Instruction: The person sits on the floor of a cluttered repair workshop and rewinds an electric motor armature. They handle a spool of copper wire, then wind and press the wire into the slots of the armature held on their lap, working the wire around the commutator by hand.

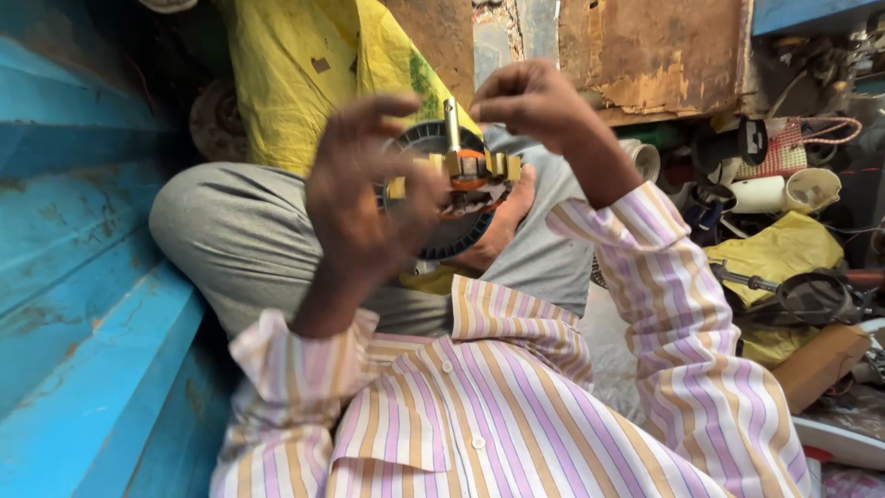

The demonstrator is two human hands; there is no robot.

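My left hand (364, 198) is raised in front of me, its fingers curled around a small motor rotor (466, 171) with a metal shaft, yellowish windings and a dark finned disc behind it. My right hand (535, 100) is above and to the right of the rotor, fingertips pinched together near the top of the shaft; what it pinches is too small to see. Both sleeves are pink, orange and white striped. My bent knee in grey trousers (240, 231) lies behind the hands.
A blue metal wall (83, 277) runs along the left. A yellow cloth (295, 74) hangs behind. At the right lies a heap of parts, rolls, a yellow bag (784, 254) and a metal clamp-like tool (811, 295). A rusted panel (654, 51) stands at the back.
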